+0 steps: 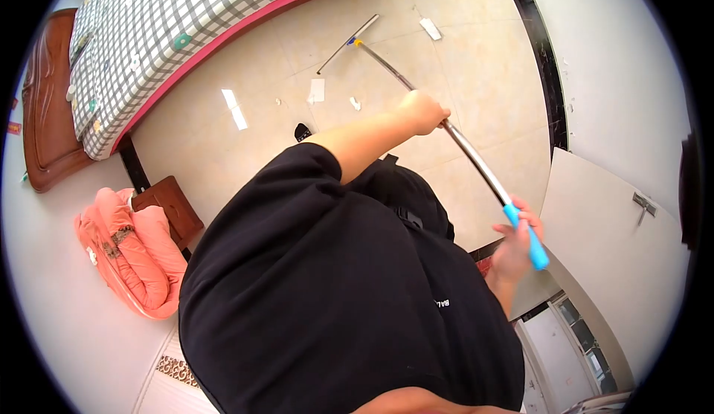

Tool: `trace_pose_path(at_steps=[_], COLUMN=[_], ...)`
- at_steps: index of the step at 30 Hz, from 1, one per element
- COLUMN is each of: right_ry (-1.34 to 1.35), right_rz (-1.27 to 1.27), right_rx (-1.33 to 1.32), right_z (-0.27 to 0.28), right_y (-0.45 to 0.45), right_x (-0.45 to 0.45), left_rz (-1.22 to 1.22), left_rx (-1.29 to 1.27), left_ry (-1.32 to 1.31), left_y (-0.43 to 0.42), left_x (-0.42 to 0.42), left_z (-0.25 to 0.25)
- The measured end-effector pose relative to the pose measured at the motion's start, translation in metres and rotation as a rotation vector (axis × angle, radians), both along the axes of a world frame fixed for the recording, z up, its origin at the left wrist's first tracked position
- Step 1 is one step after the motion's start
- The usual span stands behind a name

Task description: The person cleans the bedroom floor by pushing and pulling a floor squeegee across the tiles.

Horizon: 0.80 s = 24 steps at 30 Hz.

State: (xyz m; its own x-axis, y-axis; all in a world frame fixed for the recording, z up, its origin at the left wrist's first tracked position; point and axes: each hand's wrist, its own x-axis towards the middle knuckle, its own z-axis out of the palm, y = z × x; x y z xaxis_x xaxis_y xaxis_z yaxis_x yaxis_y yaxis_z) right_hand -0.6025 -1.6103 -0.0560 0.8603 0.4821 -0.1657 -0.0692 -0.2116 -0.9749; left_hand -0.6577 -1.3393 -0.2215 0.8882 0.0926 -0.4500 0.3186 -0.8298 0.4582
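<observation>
A long metal pole runs diagonally from a blue handle grip to a thin, flat bar-shaped head resting on the tiled floor. My left hand is closed around the middle of the pole, with the arm stretched across in front of my body. Lower right, my right hand wraps the blue grip near the pole's end. Small white scraps and a pale rectangular piece lie on the floor close to the head.
A bed with a checked cover stands at the upper left. Salmon-coloured bedding lies beside a brown wooden piece. A white door with a metal handle is at the right. One dark shoe tip shows on the floor.
</observation>
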Motion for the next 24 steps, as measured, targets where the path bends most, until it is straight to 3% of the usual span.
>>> trace_pose_path(at_steps=[4,9,17,24], right_ry=[-0.245,-0.225,-0.057,-0.126], right_rz=[0.268,0.609,1.283,1.868], right_rx=[0.126,0.304,0.319,0.151], right_z=[0.044,0.063,0.014,-0.015], right_y=[0.016,0.080,0.207,0.291], right_x=[0.019,0.009,-0.085,-0.215], left_rz=[0.117,0.309,0.895,1.394], left_rx=[0.005,0.082,0.086,0.060], left_ry=[-0.081,-0.072,0.101,0.210], left_y=[0.019,0.047,0.039,-0.005], left_x=[-0.028,-0.112,-0.307,-0.453], left_z=[0.064,0.097,0.044,-0.003])
